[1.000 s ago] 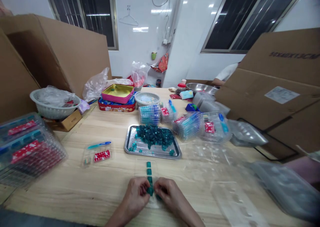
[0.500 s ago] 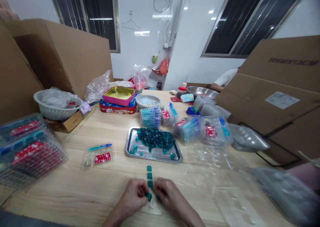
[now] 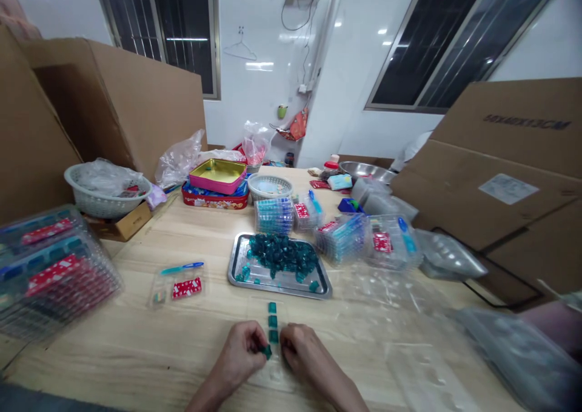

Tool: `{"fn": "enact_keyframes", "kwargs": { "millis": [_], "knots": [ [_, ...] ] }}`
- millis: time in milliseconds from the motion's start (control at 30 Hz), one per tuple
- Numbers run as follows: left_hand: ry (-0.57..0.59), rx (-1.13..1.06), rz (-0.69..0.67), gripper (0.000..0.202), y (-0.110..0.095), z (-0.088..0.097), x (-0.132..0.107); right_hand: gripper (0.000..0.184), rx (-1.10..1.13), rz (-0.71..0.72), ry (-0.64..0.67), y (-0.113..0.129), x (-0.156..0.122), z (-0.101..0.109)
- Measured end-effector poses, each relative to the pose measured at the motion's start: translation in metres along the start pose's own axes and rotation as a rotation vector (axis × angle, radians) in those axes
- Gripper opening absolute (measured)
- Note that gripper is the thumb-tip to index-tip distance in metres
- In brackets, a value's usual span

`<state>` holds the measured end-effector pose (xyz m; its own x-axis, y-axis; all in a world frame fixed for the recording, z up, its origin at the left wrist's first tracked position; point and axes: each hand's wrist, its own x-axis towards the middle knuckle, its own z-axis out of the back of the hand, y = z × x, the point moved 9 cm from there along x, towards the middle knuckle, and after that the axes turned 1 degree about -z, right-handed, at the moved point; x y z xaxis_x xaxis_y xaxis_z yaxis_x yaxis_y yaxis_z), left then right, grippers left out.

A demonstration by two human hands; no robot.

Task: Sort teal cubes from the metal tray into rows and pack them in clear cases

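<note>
The left hand (image 3: pixel 237 354) pinched a teal cube (image 3: pixel 267 352) just beside a row of three cubes (image 3: pixel 273 322) on the tabletop (image 3: pixel 91 351); the right hand (image 3: pixel 304 352) lay curled alongside (closed or not, I couldn't tell).

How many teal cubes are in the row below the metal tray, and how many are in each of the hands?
Teal cubes in the row: 3
Teal cube in the left hand: 1
Cubes in the right hand: 0
Total: 4
</note>
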<state>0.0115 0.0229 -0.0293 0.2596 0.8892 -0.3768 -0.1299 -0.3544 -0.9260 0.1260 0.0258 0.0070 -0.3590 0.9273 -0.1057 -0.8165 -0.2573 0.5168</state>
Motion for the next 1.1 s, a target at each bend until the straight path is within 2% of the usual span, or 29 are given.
{"fn": "enact_keyframes", "kwargs": {
  "millis": [67,133,267,367,467,567,667,767,867,1000,1100],
  "knots": [
    [-0.013,-0.043,-0.007,0.021,-0.001,0.001,-0.001,0.020,0.073,0.001,-0.028,-0.004,0.002,0.008],
    [-0.030,-0.080,-0.012,0.021,-0.004,0.002,-0.002,0.016,0.238,-0.016,-0.058,-0.010,0.012,0.019],
    [-0.063,-0.107,0.008,0.019,-0.009,0.003,-0.005,0.016,0.587,-0.058,-0.138,-0.022,0.058,0.041],
    [-0.066,-0.160,0.008,0.018,-0.013,0.006,-0.006,0.017,0.620,-0.083,-0.188,-0.026,0.095,0.048],
    [-0.068,-0.230,-0.013,0.022,-0.011,0.011,-0.006,0.011,0.621,-0.110,-0.186,-0.029,0.111,0.042],
    [-0.077,-0.278,-0.006,0.025,-0.007,0.014,-0.006,0.019,0.680,-0.122,-0.187,-0.034,0.097,0.033],
    [-0.109,-0.339,0.003,0.028,-0.008,0.012,-0.007,0.036,0.874,-0.118,-0.140,-0.035,0.061,0.023],
    [-0.075,-0.442,-0.016,0.030,-0.015,0.000,-0.006,0.043,1.085,-0.143,0.014,-0.027,0.023,0.005],
    [-0.020,-0.488,-0.003,0.028,-0.018,-0.014,-0.005,0.043,1.183,-0.172,0.157,-0.017,-0.002,-0.013],
    [-0.027,-0.429,-0.001,0.023,-0.018,-0.018,-0.004,0.037,1.253,-0.182,0.145,-0.017,-0.007,-0.021],
    [-0.050,-0.271,0.008,0.018,-0.016,-0.014,-0.002,0.035,1.226,-0.196,0.141,-0.021,-0.004,-0.024]
  ]
}}
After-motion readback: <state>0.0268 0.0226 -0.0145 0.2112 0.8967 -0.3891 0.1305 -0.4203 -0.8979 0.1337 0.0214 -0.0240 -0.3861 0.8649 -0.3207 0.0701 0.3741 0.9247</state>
